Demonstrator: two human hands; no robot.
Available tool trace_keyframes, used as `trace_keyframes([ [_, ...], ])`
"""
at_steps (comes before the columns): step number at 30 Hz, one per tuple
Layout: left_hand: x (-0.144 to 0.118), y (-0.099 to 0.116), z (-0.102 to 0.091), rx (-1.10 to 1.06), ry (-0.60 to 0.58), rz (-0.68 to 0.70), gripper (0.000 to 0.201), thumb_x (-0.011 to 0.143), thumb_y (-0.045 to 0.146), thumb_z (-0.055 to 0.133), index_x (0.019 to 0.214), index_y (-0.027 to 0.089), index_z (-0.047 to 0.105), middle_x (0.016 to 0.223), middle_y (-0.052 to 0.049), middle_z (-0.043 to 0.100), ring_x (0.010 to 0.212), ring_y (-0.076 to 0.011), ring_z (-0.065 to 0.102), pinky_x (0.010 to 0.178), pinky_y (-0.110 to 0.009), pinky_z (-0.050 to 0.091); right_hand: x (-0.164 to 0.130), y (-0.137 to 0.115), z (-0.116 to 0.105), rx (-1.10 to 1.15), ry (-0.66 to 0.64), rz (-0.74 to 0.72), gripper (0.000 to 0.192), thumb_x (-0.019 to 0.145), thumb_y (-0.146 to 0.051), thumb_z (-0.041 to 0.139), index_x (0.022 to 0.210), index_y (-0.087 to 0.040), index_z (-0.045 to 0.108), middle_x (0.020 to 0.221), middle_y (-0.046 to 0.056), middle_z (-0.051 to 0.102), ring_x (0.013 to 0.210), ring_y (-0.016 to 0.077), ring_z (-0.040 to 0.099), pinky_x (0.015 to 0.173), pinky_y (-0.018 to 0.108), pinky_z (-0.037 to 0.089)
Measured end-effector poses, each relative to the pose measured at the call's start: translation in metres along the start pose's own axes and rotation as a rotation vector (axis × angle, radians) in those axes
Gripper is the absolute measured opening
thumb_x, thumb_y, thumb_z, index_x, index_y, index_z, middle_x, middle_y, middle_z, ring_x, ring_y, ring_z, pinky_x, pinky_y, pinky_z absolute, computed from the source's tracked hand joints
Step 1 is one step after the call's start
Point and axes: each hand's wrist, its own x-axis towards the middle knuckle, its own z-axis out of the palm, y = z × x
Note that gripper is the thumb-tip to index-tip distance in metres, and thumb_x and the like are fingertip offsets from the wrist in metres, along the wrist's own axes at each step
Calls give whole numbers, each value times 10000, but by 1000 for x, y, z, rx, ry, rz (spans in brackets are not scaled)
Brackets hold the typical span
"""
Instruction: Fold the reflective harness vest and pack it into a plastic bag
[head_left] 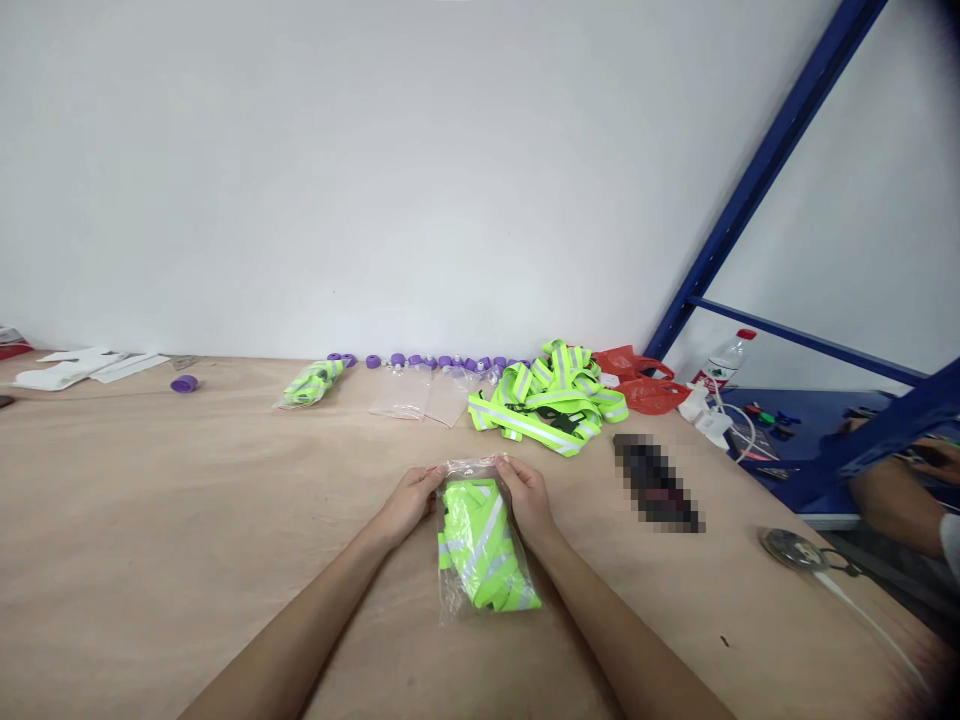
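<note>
Both hands gripped the far end of a clear plastic bag (480, 545) packed with a folded neon reflective strap, lying flat on the bench (187, 520). The left hand (409, 503) and right hand (527, 497) pinched its mouth; the fingertips were partly hidden behind the film. A pixelated dark object (658, 483) lay unreadable to the right.
</note>
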Motion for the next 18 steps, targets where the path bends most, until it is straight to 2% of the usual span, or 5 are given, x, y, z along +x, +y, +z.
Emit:
trace_keyframes([
  [8, -4, 6, 3, 60, -1, 24, 511, 781, 637, 701, 657, 144, 658, 539, 3, 554, 540, -147, 481, 561, -275, 345, 0, -1, 0, -24, -33, -18, 384, 784, -549, 696, 696, -176, 717, 717, 34, 660, 700, 191, 535, 653, 296, 419],
  [13, -7, 11, 7, 102, -40, 36, 518, 788, 632, 693, 622, 145, 639, 553, 1, 564, 533, -135, 453, 572, -273, 340, -1, -4, 0, -42, -46, -32, 370, 768, -529, 718, 654, -177, 714, 665, 27, 641, 658, 182, 516, 622, 292, 396],
  [18, -7, 11, 5, 150, -34, 64, 486, 792, 605, 699, 643, 142, 687, 568, -10, 596, 557, -154, 477, 566, -272, 337, -3, -5, 1, -15, -46, -13, 363, 786, -515, 702, 638, -184, 680, 651, 9, 611, 644, 169, 499, 617, 286, 391],
])
